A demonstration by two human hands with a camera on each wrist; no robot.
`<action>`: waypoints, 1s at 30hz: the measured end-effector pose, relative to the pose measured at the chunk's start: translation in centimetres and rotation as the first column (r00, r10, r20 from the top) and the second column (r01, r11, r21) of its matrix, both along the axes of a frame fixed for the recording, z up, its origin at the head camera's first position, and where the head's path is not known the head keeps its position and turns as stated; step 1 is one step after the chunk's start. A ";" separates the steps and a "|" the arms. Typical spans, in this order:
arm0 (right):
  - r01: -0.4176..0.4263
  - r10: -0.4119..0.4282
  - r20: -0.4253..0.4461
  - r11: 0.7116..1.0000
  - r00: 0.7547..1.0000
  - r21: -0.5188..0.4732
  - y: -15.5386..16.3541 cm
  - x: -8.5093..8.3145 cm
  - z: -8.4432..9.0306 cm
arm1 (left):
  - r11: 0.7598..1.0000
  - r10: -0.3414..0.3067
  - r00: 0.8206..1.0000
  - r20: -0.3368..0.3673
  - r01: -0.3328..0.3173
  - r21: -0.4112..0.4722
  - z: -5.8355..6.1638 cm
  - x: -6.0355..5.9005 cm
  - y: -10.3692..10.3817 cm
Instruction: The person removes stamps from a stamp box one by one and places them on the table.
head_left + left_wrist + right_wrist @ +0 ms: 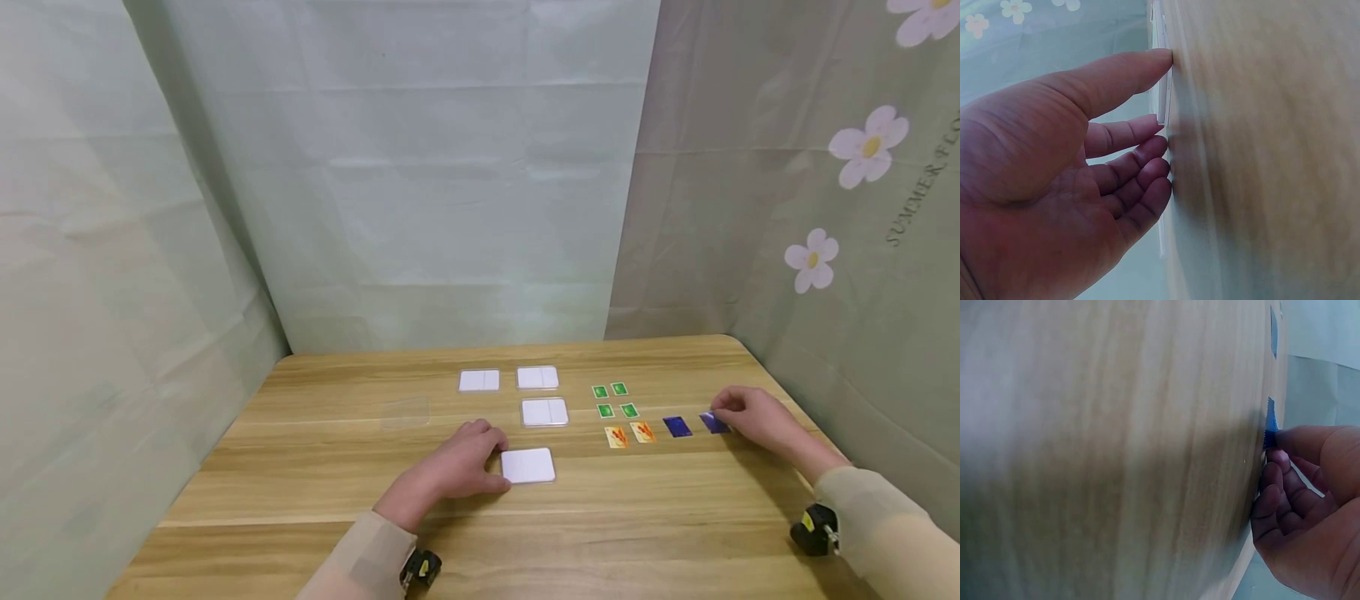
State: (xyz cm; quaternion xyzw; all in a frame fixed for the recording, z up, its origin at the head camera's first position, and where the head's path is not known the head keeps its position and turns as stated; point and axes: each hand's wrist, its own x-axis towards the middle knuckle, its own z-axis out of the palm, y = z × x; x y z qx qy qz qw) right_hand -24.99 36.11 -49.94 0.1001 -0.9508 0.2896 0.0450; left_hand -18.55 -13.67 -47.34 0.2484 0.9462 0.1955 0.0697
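Left hand [450, 471] rests w/ straight fingers against the nearest clear plastic card case [528, 465] near the front of the wooden table [300, 500], while right hand [753, 417] pinches the far-right small blue card [713, 423], so I lift its edge slowly & keep the case pinned.

Both forearms wear pale beige sleeves [877, 508], each wrist carrying a small black-and-yellow camera [816, 527].

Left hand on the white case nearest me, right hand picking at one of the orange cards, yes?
Not quite. The left hand does touch the nearest white case, but the right hand is at a blue card, not an orange card. The head view shows it; the right wrist view confirms blue.
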 end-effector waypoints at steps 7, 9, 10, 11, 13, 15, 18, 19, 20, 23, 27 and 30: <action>0.019 -0.019 0.007 1.000 1.000 0.014 -0.2 0.1 0.0 | 1.000 0.004 1.000 0.004 -0.004 -0.006 0.0 0.0 0.0; 0.023 -0.023 0.009 1.000 1.000 0.020 -0.3 0.1 0.1 | 1.000 0.006 1.000 0.006 -0.006 -0.005 0.0 0.0 0.0; 0.026 -0.026 0.008 0.999 1.000 0.026 -0.3 0.1 0.1 | 1.000 0.007 1.000 0.006 -0.007 -0.005 0.0 0.0 0.0; 0.029 -0.029 0.009 0.999 1.000 0.032 -0.3 0.1 0.0 | 1.000 0.007 1.000 0.006 -0.007 -0.005 0.0 0.0 0.0; 0.033 -0.034 0.013 0.999 0.999 0.043 -0.4 0.0 0.0 | 1.000 0.008 1.000 0.008 -0.008 -0.005 0.0 0.0 0.0; 0.037 -0.038 0.018 0.998 0.999 0.051 -0.4 0.0 0.0 | 1.000 0.006 1.000 0.005 -0.006 -0.009 0.0 0.0 0.0; 0.041 -0.042 0.021 0.998 0.999 0.053 -0.4 -0.1 0.0 | 1.000 0.006 1.000 0.005 -0.006 -0.011 0.0 0.0 0.0; 0.041 -0.042 0.020 0.998 0.999 0.053 -0.4 -0.1 -0.1 | 1.000 0.006 1.000 0.006 -0.006 -0.012 -0.1 0.0 0.0; 0.043 -0.044 0.018 0.998 0.999 0.051 -0.4 -0.1 -0.1 | 1.000 0.007 1.000 0.006 -0.007 -0.013 -0.1 0.0 0.0; 0.044 -0.045 0.016 0.998 0.999 0.047 -0.4 -0.1 -0.1 | 1.000 0.009 1.000 0.010 -0.009 -0.013 -0.1 0.0 0.0; 0.048 -0.049 0.013 0.998 0.999 0.041 -0.5 0.0 -0.1 | 1.000 0.006 1.000 0.009 -0.006 -0.017 0.0 0.0 0.0; 0.050 -0.050 0.008 0.998 0.999 0.037 -0.5 0.0 -0.1 | 1.000 0.002 1.000 0.004 -0.002 -0.019 0.0 0.0 0.0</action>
